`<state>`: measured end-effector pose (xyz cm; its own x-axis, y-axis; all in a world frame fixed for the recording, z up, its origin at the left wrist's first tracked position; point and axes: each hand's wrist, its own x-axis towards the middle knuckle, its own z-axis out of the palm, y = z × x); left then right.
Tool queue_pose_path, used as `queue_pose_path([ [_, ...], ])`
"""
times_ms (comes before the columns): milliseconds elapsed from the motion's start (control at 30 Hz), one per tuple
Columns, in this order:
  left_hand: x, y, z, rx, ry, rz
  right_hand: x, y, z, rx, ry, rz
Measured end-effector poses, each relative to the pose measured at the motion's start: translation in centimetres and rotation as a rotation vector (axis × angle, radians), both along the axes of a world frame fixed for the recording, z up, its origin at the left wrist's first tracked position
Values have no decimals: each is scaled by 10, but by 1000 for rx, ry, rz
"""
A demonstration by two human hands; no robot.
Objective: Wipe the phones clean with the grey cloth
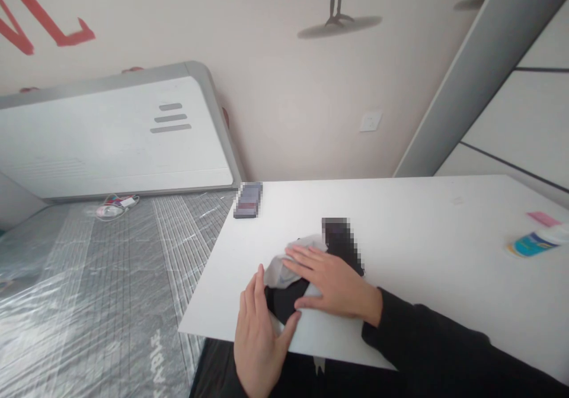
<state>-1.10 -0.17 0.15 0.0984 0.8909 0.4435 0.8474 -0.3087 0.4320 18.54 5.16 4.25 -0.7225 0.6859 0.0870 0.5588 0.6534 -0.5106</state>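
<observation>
In the head view, a soft bundle of black fabric (pixel 287 302) and light grey fabric (pixel 279 273) lies near the front edge of the white table; its exact kind I cannot make out. Across the top of it my right hand (pixel 331 282) rests flat, fingers stretched out over the grey part. My left hand (pixel 260 333) sits along the near left side, fingers straight and thumb apart, touching the black part. Both hands are open. A dark, pixelated flat object (pixel 340 238) lies just beyond my right hand, partly hidden by it.
The white table (pixel 422 226) carries a pixelated phone-like object (pixel 249 200) at its far left corner. To the right lie a white and blue bottle (pixel 536 242) and a pink piece (pixel 543 218). On the left stands a plastic-covered bed (pixel 133 291) with a white headboard (pixel 111 143).
</observation>
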Motion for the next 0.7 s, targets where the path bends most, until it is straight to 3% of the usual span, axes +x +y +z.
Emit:
queue_pose_path([
  [33,0,0,0,4,6,-1,0,0,0,5,-10,-18],
  [167,1,0,1,-10,9,-9,-1,0,-1,-6,64,181],
  [300,1,-1,2,-14,15,2,0,1,-2,11,4,-27],
  [433,2,-1,3,-19,15,-6,2,-3,-1,-21,84,168],
  [567,2,-1,3,-18,20,3,3,-3,2,0,9,-29],
  [700,2,0,4,-36,15,-1,5,-2,3,-27,51,179],
])
